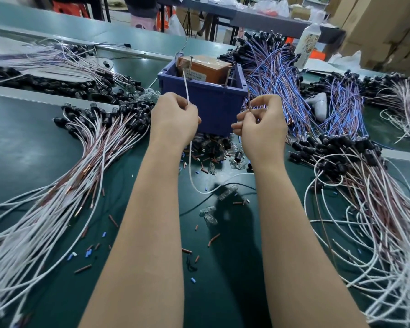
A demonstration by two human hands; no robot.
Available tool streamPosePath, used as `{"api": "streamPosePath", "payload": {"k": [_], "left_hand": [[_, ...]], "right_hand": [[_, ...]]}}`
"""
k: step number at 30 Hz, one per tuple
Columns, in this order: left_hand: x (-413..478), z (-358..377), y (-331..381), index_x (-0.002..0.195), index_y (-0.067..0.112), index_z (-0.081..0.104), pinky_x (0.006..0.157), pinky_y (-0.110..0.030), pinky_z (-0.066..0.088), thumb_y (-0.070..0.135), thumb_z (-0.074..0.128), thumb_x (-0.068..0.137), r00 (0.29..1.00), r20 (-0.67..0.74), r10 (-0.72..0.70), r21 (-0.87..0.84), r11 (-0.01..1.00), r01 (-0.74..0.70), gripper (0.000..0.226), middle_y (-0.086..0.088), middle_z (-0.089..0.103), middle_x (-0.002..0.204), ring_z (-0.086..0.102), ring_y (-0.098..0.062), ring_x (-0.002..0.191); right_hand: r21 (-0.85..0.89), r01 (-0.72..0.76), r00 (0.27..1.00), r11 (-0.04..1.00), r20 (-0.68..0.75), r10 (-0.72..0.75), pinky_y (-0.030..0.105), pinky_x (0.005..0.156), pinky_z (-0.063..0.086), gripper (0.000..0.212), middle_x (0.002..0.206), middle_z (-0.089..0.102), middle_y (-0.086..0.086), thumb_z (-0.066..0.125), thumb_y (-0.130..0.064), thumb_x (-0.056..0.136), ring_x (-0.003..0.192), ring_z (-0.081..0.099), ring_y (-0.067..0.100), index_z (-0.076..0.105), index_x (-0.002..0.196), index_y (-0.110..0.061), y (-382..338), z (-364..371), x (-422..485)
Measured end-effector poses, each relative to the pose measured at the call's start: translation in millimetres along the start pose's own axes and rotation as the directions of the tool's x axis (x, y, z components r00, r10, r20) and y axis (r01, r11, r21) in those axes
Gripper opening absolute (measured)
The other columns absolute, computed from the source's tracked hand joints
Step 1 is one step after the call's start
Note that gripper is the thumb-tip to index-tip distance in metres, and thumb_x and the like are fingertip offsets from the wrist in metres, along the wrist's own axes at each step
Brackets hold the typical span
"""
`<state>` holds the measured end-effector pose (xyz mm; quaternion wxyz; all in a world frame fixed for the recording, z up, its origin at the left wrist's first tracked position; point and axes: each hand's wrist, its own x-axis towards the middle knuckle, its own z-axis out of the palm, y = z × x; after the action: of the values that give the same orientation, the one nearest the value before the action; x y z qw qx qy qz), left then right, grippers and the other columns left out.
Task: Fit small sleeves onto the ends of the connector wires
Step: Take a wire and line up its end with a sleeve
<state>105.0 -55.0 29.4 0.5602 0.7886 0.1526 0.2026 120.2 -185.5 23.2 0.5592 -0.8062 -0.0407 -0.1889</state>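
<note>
Dark green surface (33, 143) in a workshop, crowded with wire bundles. At frame centre, two bare forearms reaching forward, both hands raised before a blue bin (211, 100) with an orange-brown box (204, 67) inside.

Left hand (174, 114), centre-left: grip closed in a pinch on a white wire (186, 88), its end pointing up past the bin's rim, the rest trailing down to the surface and curving right.

Right hand (262, 124), centre-right: grip curled tight around a thin reddish-brown wire (249, 100), tip standing just above the fingers. Hands apart, wires not touching. Any sleeve in either grip too small to tell.

Loose sleeves (214, 239), short brown and blue tubes, scattered over the surface below and between the forearms, among clear plastic pieces (208, 216).

Left of frame: fanned bundle of white and brown wires (81, 162) with black connectors (128, 114). Upper right: blue and brown wires (277, 76). Lower right: tangled white and brown wires (365, 209). Cardboard boxes (376, 31) at far upper right.
</note>
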Motion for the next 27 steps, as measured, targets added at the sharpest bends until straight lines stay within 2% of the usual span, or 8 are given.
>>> {"api": "streamPosePath", "payload": {"k": [3, 5, 8, 14, 19, 21, 24, 27], "left_hand": [[-1.8, -0.2, 1.5, 0.097, 0.013, 0.045, 0.049, -0.008, 0.038, 0.008, 0.045, 0.089, 1.000, -0.009, -0.001, -0.033, 0.999, 0.001, 0.010, 0.005, 0.062, 0.067, 0.052, 0.008, 0.054], [-3.1, -0.1, 2.4, 0.098, 0.013, 0.044, 0.052, -0.013, 0.041, 0.006, 0.044, 0.089, 1.000, 0.012, 0.004, -0.044, 0.999, -0.004, 0.011, 0.003, 0.063, 0.072, 0.050, 0.010, 0.043], [-4.8, 0.5, 3.4, 0.097, 0.013, 0.046, 0.059, -0.021, 0.044, 0.005, 0.044, 0.088, 1.000, 0.023, 0.017, -0.053, 0.998, -0.016, 0.012, 0.002, 0.066, 0.074, 0.050, 0.005, 0.042], [-4.3, 0.4, 3.2, 0.095, 0.014, 0.048, 0.073, -0.030, 0.051, 0.005, 0.045, 0.087, 0.999, -0.026, 0.025, -0.078, 0.997, -0.027, 0.012, 0.002, 0.067, 0.071, 0.053, -0.004, 0.055], [-3.5, 1.3, 1.3, 0.095, 0.014, 0.047, 0.065, -0.025, 0.048, 0.005, 0.045, 0.089, 0.998, -0.045, 0.033, -0.084, 0.996, -0.036, 0.010, 0.001, 0.067, 0.072, 0.049, 0.005, 0.040], [-3.3, 1.5, 1.1, 0.095, 0.014, 0.048, 0.065, -0.025, 0.049, 0.005, 0.046, 0.090, 0.998, -0.047, 0.034, -0.088, 0.995, -0.038, 0.010, 0.000, 0.067, 0.073, 0.051, 0.004, 0.044], [-3.3, 2.4, 0.5, 0.095, 0.014, 0.049, 0.072, -0.029, 0.052, 0.006, 0.047, 0.090, 0.999, -0.036, 0.040, -0.084, 0.996, -0.043, 0.010, 0.003, 0.066, 0.070, 0.055, 0.000, 0.056], [-3.3, 3.3, 0.0, 0.095, 0.014, 0.049, 0.073, -0.030, 0.052, 0.007, 0.047, 0.091, 0.998, -0.027, 0.051, -0.077, 0.996, -0.053, 0.009, 0.005, 0.065, 0.069, 0.055, 0.000, 0.059]], "right_hand": [[-0.126, 0.077, 0.997, 0.989, -0.007, -0.078, 0.037, 0.084, 0.052, 0.018, 0.094, 0.067, 0.004, 0.042, 0.001, 0.093, 0.083, 0.067, 0.019, 0.056, 0.099, -0.010, -1.5, 3.0, -0.7], [-0.231, 0.104, 0.994, 0.967, 0.038, -0.098, 0.031, 0.094, 0.046, 0.030, 0.112, 0.067, 0.005, 0.041, 0.001, 0.093, 0.101, 0.063, 0.021, 0.060, 0.115, -0.008, -2.2, 6.2, -2.0], [-0.310, 0.109, 0.993, 0.945, 0.080, -0.088, 0.023, 0.095, 0.038, 0.043, 0.127, 0.062, 0.005, 0.039, 0.002, 0.092, 0.117, 0.055, 0.019, 0.056, 0.130, -0.010, -2.6, 11.0, -3.8], [-0.330, 0.098, 0.993, 0.939, 0.098, -0.070, 0.030, 0.103, 0.038, 0.053, 0.138, 0.053, 0.007, 0.035, 0.004, 0.089, 0.125, 0.049, 0.022, 0.046, 0.139, -0.010, -3.7, 20.6, -4.1], [-0.393, 0.153, 0.976, 0.907, 0.203, -0.076, 0.032, 0.108, 0.031, 0.054, 0.147, 0.043, 0.006, 0.034, 0.002, 0.091, 0.131, 0.041, 0.027, 0.039, 0.144, -0.009, -1.4, 24.6, 0.4], [-0.403, 0.164, 0.969, 0.900, 0.236, -0.071, 0.034, 0.111, 0.029, 0.054, 0.149, 0.041, 0.006, 0.034, 0.001, 0.092, 0.132, 0.040, 0.027, 0.037, 0.145, -0.009, -0.6, 24.4, 0.6], [-0.411, 0.188, 0.960, 0.892, 0.269, -0.079, 0.035, 0.113, 0.025, 0.053, 0.150, 0.038, 0.007, 0.035, 0.000, 0.093, 0.135, 0.036, 0.023, 0.035, 0.145, -0.008, -0.5, 23.8, 0.1], [-0.416, 0.202, 0.955, 0.887, 0.282, -0.086, 0.035, 0.114, 0.024, 0.051, 0.150, 0.038, 0.008, 0.035, 0.000, 0.094, 0.137, 0.035, 0.021, 0.035, 0.145, -0.006, -0.9, 23.7, -0.4]]}}
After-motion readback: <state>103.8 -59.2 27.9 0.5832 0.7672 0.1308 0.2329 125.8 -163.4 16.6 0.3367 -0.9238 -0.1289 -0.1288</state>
